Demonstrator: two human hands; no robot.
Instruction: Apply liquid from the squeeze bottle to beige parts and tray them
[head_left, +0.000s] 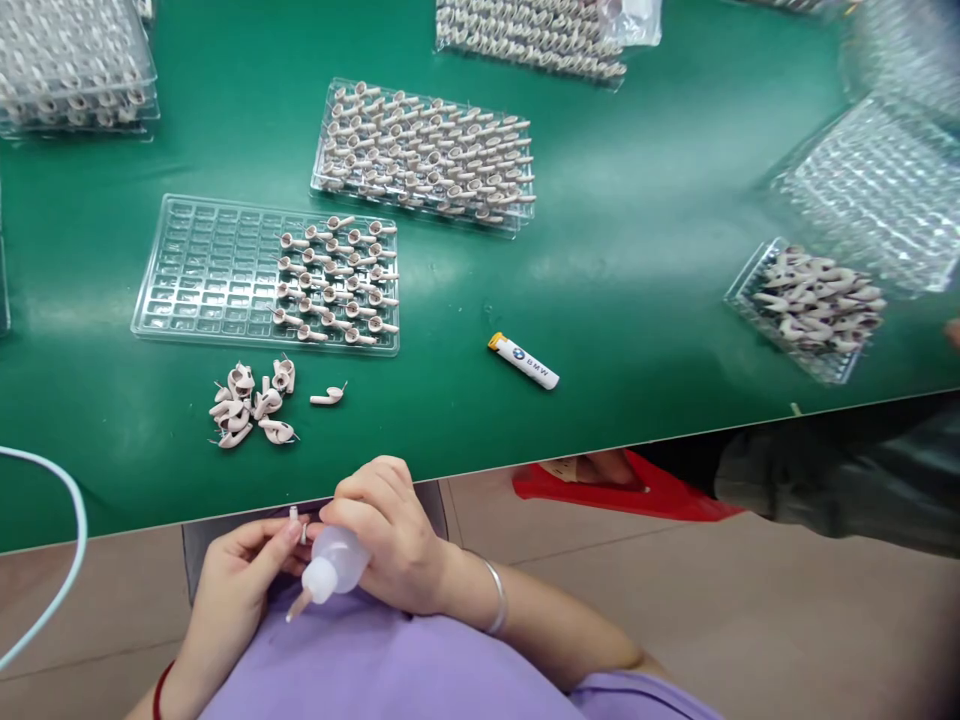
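Note:
Below the table's near edge, my right hand (390, 540) is closed round a small translucent squeeze bottle (335, 565), its thin nozzle pointing down-left. My left hand (240, 575) pinches a tiny pale part (294, 516) next to the bottle. On the green table (637, 250) just beyond lies a small pile of pinkish earbud-shaped shells (251, 405), with one shell (328, 396) lying apart. Behind the pile sits a clear tray (210, 270), its right half filled with shells.
A full tray (424, 155) sits farther back, with more trays at the top left (75, 65) and top middle (532, 35). A lighter (523, 360) lies mid-table. A heaped tray (814, 305) and stacked clear trays (877, 190) are right. A white cable (71, 520) curves left; someone's dark sleeve (847, 480) at right.

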